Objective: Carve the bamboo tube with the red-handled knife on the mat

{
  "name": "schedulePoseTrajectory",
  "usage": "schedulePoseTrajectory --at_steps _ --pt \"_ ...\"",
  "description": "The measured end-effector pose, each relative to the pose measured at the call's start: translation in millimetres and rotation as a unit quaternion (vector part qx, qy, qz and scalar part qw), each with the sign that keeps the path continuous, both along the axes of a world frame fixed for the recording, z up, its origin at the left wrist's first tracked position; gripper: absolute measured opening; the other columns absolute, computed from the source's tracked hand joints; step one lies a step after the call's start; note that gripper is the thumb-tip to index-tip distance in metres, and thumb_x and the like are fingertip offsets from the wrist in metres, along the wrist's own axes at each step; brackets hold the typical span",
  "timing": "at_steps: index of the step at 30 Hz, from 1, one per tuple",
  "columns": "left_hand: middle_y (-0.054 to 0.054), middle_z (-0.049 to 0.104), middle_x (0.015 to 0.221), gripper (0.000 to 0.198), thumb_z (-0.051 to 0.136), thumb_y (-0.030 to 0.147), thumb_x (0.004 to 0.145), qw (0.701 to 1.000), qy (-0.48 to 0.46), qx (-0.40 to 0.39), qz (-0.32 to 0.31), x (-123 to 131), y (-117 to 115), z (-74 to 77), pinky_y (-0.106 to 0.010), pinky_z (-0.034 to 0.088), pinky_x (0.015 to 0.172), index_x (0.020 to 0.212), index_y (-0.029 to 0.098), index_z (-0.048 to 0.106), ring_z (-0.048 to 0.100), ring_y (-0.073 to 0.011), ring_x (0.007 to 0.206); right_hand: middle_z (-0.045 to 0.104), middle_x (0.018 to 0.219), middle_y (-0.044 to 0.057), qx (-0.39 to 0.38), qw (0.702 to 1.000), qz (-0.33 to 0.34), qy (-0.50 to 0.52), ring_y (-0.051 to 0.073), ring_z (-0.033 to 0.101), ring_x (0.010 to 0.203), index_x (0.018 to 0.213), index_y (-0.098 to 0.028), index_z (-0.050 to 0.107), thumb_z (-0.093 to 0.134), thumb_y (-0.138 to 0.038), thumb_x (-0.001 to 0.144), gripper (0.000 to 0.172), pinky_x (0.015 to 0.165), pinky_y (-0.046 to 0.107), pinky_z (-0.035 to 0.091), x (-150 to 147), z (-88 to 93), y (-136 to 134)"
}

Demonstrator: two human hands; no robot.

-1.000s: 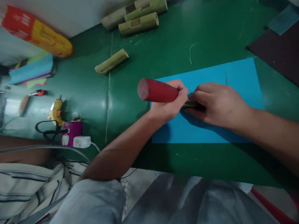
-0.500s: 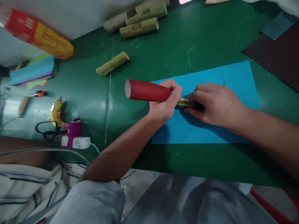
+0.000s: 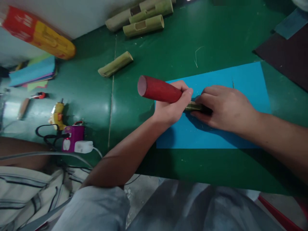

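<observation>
My left hand (image 3: pixel 172 106) is wrapped round the thick red wooden handle (image 3: pixel 162 89) of a tool, whose working end is hidden behind the fingers. The handle's round butt points up to the left. My right hand (image 3: pixel 226 107) grips a short dark-green bamboo piece (image 3: pixel 193 106) with thumb and fingers, just to the right of my left hand. Most of the bamboo is covered by the hands. Under both lies a blue sheet (image 3: pixel 180 136) with small specks on it.
A cut bamboo tube (image 3: pixel 115 64) lies further left, and several notched tubes (image 3: pixel 144 26) sit by the wall. On the left are a yellow glue gun (image 3: pixel 57 115), a purple power adapter (image 3: pixel 73 138), coloured sheets (image 3: pixel 32 72) and a red-yellow bottle (image 3: pixel 39 32). Dark sheets (image 3: pixel 287 54) lie right.
The red handle has swung slightly right and its butt has tipped toward the camera, my left hand turning with it. My right hand keeps its grip on the bamboo, nearly still.
</observation>
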State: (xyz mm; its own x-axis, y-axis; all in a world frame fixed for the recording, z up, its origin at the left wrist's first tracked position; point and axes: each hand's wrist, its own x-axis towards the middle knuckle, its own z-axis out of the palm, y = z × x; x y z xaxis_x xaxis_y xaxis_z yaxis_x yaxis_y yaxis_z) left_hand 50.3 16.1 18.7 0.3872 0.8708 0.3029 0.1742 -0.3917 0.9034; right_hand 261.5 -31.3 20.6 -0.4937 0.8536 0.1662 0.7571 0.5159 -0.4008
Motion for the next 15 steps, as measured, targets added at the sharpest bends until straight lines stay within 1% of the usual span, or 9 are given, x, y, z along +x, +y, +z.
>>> schedulePoseTrajectory --at_steps 3,5,7,8,10,12,13,15 --pt "0.001 0.053 0.063 0.051 0.077 0.045 0.104 0.999 0.006 -0.012 -0.034 -2 3 3.4 -0.035 0.047 0.060 0.063 0.025 0.054 0.050 -0.0148 0.059 0.073 0.099 0.009 -0.021 1.000 0.005 0.015 0.025 0.062 0.091 0.097 -0.022 0.076 0.076 -0.037 0.106 0.018 0.074 0.040 0.035 1 0.0 2" --pt "0.003 0.050 0.057 0.054 0.079 0.046 0.102 0.998 -0.024 -0.025 -0.061 -4 4 1.9 -0.033 0.041 0.054 0.060 0.024 0.053 0.043 -0.0127 0.053 0.073 0.098 0.008 -0.040 0.999 0.004 0.018 0.025 0.062 0.091 0.097 -0.023 0.076 0.077 -0.039 0.106 0.019 0.075 0.039 0.037 2 1.6 3" --pt "0.004 0.044 0.052 0.061 0.083 0.052 0.101 0.994 -0.069 -0.027 -0.079 -6 5 -3.1 -0.032 0.035 0.048 0.057 0.024 0.052 0.037 -0.0112 0.046 0.073 0.098 0.008 -0.054 0.998 0.000 0.011 0.025 0.062 0.092 0.097 -0.022 0.076 0.077 -0.041 0.105 0.020 0.075 0.039 0.039 2 4.1 4" --pt "0.004 0.043 0.051 0.063 0.083 0.057 0.101 0.993 -0.090 -0.023 -0.071 -6 5 -6.4 -0.033 0.035 0.047 0.057 0.025 0.052 0.037 -0.0114 0.046 0.073 0.098 0.009 -0.059 0.998 -0.003 0.005 0.026 0.063 0.094 0.098 -0.022 0.077 0.076 -0.041 0.105 0.020 0.076 0.039 0.039 2 5.4 4" --pt "0.003 0.046 0.055 0.063 0.082 0.064 0.101 0.994 -0.105 -0.012 -0.020 -5 5 -12.7 -0.034 0.042 0.053 0.059 0.025 0.055 0.046 -0.0136 0.051 0.074 0.100 0.009 -0.063 0.998 -0.008 -0.009 0.028 0.065 0.096 0.100 -0.023 0.077 0.074 -0.040 0.105 0.018 0.076 0.040 0.039 1 7.6 3" --pt "0.001 0.050 0.060 0.063 0.080 0.070 0.101 0.996 -0.086 -0.002 0.026 -3 4 -16.5 -0.036 0.050 0.062 0.062 0.026 0.057 0.054 -0.0161 0.059 0.074 0.101 0.010 -0.063 0.998 -0.012 -0.020 0.028 0.065 0.096 0.101 -0.024 0.077 0.072 -0.039 0.106 0.017 0.075 0.040 0.038 0 8.9 3" --pt "0.001 0.051 0.061 0.063 0.079 0.070 0.102 0.997 -0.071 0.007 0.039 -2 3 -17.1 -0.036 0.051 0.064 0.063 0.026 0.057 0.056 -0.0167 0.061 0.074 0.101 0.010 -0.060 0.998 -0.013 -0.023 0.028 0.065 0.095 0.100 -0.024 0.076 0.072 -0.039 0.105 0.017 0.074 0.041 0.037 0 9.1 2" --pt "0.001 0.050 0.062 0.060 0.077 0.067 0.104 0.998 -0.042 0.017 0.043 -1 1 -16.0 -0.036 0.053 0.066 0.066 0.026 0.058 0.056 -0.0168 0.062 0.075 0.101 0.011 -0.053 0.998 -0.012 -0.023 0.028 0.064 0.094 0.099 -0.023 0.076 0.072 -0.038 0.105 0.017 0.073 0.041 0.035 0 9.0 2"
